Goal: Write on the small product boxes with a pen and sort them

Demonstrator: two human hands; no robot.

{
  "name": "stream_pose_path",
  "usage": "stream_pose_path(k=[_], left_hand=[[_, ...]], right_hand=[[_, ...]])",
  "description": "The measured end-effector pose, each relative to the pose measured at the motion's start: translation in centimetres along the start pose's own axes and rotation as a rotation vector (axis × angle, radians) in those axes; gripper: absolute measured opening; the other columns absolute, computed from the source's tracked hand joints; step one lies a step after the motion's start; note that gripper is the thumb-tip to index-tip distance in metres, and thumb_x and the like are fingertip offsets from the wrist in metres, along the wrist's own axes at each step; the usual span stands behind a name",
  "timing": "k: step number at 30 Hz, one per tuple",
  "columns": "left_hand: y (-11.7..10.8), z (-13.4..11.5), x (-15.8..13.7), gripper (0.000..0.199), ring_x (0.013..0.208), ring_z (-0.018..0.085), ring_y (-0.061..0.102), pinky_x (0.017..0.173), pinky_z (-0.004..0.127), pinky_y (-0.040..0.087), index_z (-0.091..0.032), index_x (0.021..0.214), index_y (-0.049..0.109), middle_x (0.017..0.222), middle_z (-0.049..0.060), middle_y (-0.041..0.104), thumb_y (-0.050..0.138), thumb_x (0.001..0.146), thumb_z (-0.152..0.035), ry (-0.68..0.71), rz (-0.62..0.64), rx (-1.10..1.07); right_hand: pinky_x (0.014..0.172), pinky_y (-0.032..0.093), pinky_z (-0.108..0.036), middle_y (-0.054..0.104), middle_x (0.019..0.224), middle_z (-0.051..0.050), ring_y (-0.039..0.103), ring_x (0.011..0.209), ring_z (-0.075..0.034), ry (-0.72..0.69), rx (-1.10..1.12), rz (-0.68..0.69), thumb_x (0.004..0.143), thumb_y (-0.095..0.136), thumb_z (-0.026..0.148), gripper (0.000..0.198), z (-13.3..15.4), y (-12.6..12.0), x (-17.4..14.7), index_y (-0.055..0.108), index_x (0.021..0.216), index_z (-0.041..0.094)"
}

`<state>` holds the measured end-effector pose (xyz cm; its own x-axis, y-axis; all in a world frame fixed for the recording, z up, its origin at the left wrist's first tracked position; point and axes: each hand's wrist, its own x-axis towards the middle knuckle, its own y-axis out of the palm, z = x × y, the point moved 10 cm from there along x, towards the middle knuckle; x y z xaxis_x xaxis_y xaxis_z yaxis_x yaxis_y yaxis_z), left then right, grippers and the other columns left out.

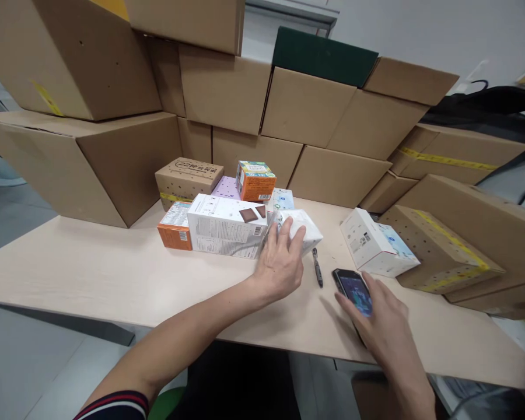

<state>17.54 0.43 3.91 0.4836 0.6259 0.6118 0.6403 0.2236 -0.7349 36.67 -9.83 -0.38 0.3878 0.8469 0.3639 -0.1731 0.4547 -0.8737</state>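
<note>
My left hand (280, 259) grips a small white box (310, 228) that looks wrapped in clear plastic, fingers spread over its top. This box touches the end of a long white carton (225, 227) with brown squares printed on it. On the right, my right hand (387, 318), slightly blurred, has its thumb and fingers around the sides of a black phone (354, 289) with a lit screen. Whether the phone rests on the table is unclear. Between my hands lies a dark pen (317, 268).
Behind the long carton stand an orange-and-green box (256, 182), a brown printed box (188, 175) and another orange box (175, 233). White boxes (367, 242) stand at the right on the table (179, 286). Large cardboard boxes (262, 151) wall off the back and both sides.
</note>
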Motion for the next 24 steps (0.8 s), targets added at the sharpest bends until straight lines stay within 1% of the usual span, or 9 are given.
stream_pose_path(k=[2,4,6,9,12,15,20,22,24], left_hand=[[0.3,-0.5,-0.5,0.078,0.150,0.041,0.020,0.113,0.065,0.031,-0.010,0.151,0.020,0.158,0.026,0.029,0.051,0.080,-0.013,0.020,-0.017,0.003],[0.5,-1.0,-1.1,0.086,0.150,0.041,0.019,0.113,0.066,0.030,-0.011,0.155,0.011,0.159,0.025,0.028,0.049,0.078,-0.013,0.039,-0.058,0.008],[0.5,-1.5,-1.7,0.091,0.150,0.043,0.019,0.113,0.066,0.029,-0.010,0.156,0.004,0.159,0.024,0.028,0.049,0.077,-0.013,0.067,-0.100,0.003],[0.6,-2.1,-2.2,0.097,0.150,0.043,0.019,0.113,0.065,0.029,-0.007,0.156,-0.003,0.159,0.025,0.029,0.048,0.074,-0.014,0.121,-0.131,-0.039],[0.4,-2.3,-2.4,0.097,0.149,0.042,0.022,0.114,0.063,0.030,-0.006,0.157,-0.004,0.157,0.025,0.032,0.047,0.074,-0.014,0.165,-0.164,-0.090],[0.1,-2.4,-2.3,0.096,0.148,0.040,0.026,0.112,0.061,0.034,-0.008,0.157,-0.002,0.155,0.026,0.034,0.047,0.074,-0.013,0.204,-0.196,-0.152],[-1.6,-2.8,-2.8,0.085,0.133,0.034,0.045,0.104,0.054,0.043,-0.013,0.154,0.018,0.138,0.023,0.045,0.049,0.075,-0.012,0.268,-0.347,-0.244],[-1.7,-3.2,-3.1,0.078,0.125,0.032,0.050,0.100,0.051,0.045,-0.015,0.149,0.028,0.132,0.020,0.048,0.050,0.074,-0.012,0.299,-0.373,-0.260],[-1.0,-3.7,-3.3,0.072,0.119,0.031,0.052,0.097,0.049,0.045,-0.015,0.145,0.036,0.129,0.019,0.051,0.051,0.074,-0.013,0.339,-0.328,-0.255]], right_hand=[[0.092,0.050,-0.045,0.053,0.143,-0.015,0.063,0.106,-0.030,-0.053,0.177,0.076,0.087,0.049,0.066,0.076,4.0,-0.7,2.3,0.040,0.148,0.023],[0.084,0.052,-0.041,0.053,0.143,-0.014,0.066,0.085,-0.023,-0.117,0.259,0.157,0.087,0.052,0.063,0.077,7.7,-0.8,4.6,0.036,0.151,0.025],[0.083,0.052,-0.040,0.056,0.139,-0.013,0.065,0.081,-0.021,-0.206,0.277,0.231,0.089,0.052,0.059,0.068,10.5,-0.6,6.3,0.043,0.147,0.024],[0.086,0.050,-0.041,0.062,0.131,-0.013,0.066,0.090,-0.024,-0.289,0.223,0.255,0.088,0.054,0.054,0.058,12.1,-0.5,7.6,0.054,0.135,0.021],[0.087,0.049,-0.042,0.064,0.124,-0.016,0.065,0.101,-0.030,-0.240,0.140,0.226,0.085,0.056,0.055,0.057,11.7,-0.9,7.9,0.056,0.128,0.017],[0.082,0.051,-0.042,0.069,0.109,-0.014,0.067,0.097,-0.031,-0.143,0.138,0.252,0.081,0.060,0.055,0.060,10.9,-0.9,7.9,0.054,0.128,0.017],[0.069,0.056,-0.037,0.069,0.107,-0.009,0.069,0.072,-0.022,0.074,0.459,0.194,0.074,0.067,0.047,0.066,6.4,-1.1,8.9,0.052,0.134,0.023],[0.067,0.058,-0.036,0.068,0.113,-0.010,0.068,0.067,-0.019,0.147,0.605,0.101,0.074,0.067,0.046,0.072,3.4,-1.2,10.0,0.048,0.139,0.022],[0.073,0.058,-0.038,0.066,0.120,-0.013,0.070,0.076,-0.021,0.140,0.610,-0.075,0.074,0.067,0.048,0.076,0.9,-1.8,11.3,0.046,0.141,0.020]])
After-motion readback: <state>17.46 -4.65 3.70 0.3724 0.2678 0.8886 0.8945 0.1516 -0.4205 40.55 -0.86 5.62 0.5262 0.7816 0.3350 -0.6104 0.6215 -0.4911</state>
